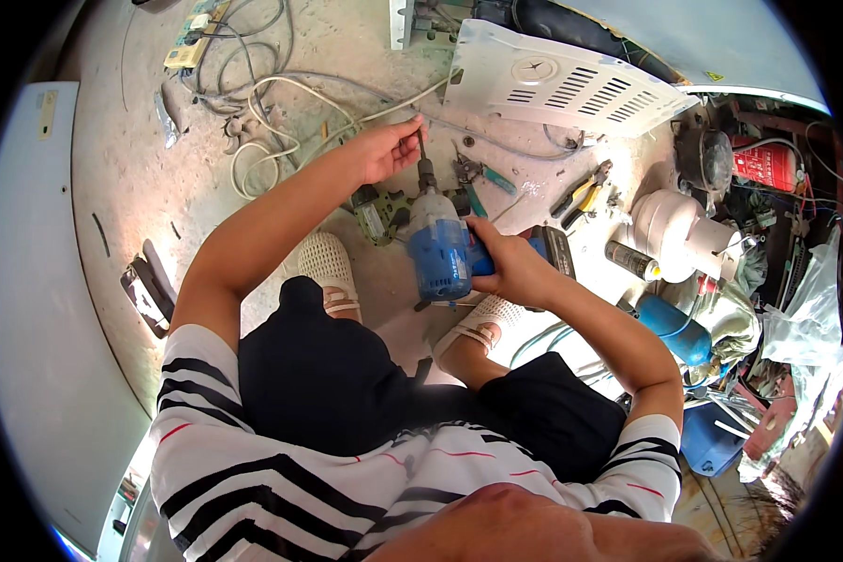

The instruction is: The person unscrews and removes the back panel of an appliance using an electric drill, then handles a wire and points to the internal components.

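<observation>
My right hand [515, 263] is wrapped round the handle of a blue cordless drill [437, 258], its chuck pointing away from me. A dark battery [554, 249] sits at the handle's end. From the chuck runs a long thin driver bit [423, 150]. At the bit's far end the curled fingers of my left hand [390, 153] are closed on it; whether a screw is between them I cannot make out. Beneath the drill's front lie a green patterned part [393, 214] and a dark cylinder with a pale label [371, 217] on the floor.
Beyond the drill are green-handled pliers [482, 175] and a vented white metal panel [571, 80]. Yellow-handled pliers [585, 195], a spray can [632, 260] and a blue gas cylinder [674, 330] lie rightward. Coiled cables [262, 122] spread at far left; a white cabinet [47, 309] borders the left.
</observation>
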Available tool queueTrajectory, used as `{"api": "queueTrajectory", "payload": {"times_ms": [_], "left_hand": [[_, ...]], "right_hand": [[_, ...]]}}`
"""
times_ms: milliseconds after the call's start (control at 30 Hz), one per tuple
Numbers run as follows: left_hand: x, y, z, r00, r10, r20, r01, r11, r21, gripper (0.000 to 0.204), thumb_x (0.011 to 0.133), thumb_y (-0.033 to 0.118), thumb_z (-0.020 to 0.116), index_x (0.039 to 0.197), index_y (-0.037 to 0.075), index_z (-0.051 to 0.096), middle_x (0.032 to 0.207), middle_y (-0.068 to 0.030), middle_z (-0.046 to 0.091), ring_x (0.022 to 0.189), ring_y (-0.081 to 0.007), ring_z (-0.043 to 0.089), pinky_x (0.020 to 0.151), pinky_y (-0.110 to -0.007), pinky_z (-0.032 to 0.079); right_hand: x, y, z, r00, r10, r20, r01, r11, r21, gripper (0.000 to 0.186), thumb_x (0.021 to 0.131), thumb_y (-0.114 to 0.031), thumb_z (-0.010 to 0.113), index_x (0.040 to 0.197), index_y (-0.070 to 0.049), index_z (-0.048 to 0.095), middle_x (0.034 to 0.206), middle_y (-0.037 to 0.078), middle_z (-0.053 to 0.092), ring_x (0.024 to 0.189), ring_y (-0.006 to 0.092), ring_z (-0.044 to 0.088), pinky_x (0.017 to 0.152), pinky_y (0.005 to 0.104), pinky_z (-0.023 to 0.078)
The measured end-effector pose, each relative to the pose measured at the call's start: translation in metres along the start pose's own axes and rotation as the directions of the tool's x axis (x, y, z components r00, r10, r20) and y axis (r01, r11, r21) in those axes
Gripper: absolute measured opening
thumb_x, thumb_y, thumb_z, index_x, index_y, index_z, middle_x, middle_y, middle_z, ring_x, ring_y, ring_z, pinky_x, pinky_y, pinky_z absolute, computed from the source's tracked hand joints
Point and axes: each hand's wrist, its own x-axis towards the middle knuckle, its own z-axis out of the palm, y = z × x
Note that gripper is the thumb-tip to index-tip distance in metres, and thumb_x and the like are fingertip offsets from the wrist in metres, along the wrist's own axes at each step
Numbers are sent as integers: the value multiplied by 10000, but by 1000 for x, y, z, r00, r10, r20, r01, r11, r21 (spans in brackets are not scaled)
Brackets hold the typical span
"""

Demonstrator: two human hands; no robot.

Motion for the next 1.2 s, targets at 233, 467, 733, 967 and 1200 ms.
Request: {"api": "queueTrajectory", "payload": {"times_ms": [233,467,733,967,1200], "left_hand": [[11,-3,-1,998,-26,64,23,999,46,196,891,332,663,927,140,644,803,79,618,695,-23,544,694,-199,496],[29,15,7,951,309,9,-294,896,332,198,897,242,654,1019,87,630,845,38,598,763,-67,547,718,-208,470],[58,59,30,484,834,264,-704,191,684,329,877,287,670,1061,14,654,896,-37,671,768,-123,611,709,-263,481],[62,65,38,422,846,325,-484,-93,870,275,851,349,666,944,92,699,840,-75,672,684,-223,632,657,-315,495],[68,63,34,313,865,392,-524,-187,831,257,856,332,659,921,88,706,887,-101,677,727,-284,640,679,-350,506]], "right_hand": [[1,15,1,999,8,-35,-8,1000,-19,744,708,-176,757,1307,-42,338,1096,215,615,931,432,609,794,440,485],[7,30,-3,990,85,-115,-85,996,7,768,713,-164,743,1344,-34,325,1028,256,626,924,426,618,795,436,494],[21,48,-16,984,83,-158,-94,994,-60,740,704,-172,735,1333,-48,365,1001,240,640,901,418,622,787,441,498],[43,72,-15,989,43,-142,-75,970,-232,734,710,-153,741,1335,-87,361,1001,223,637,899,414,620,773,450,493],[50,86,-16,986,63,-153,-117,921,-371,709,696,-173,736,1311,-110,390,1054,187,633,919,375,625,760,453,503]]}}
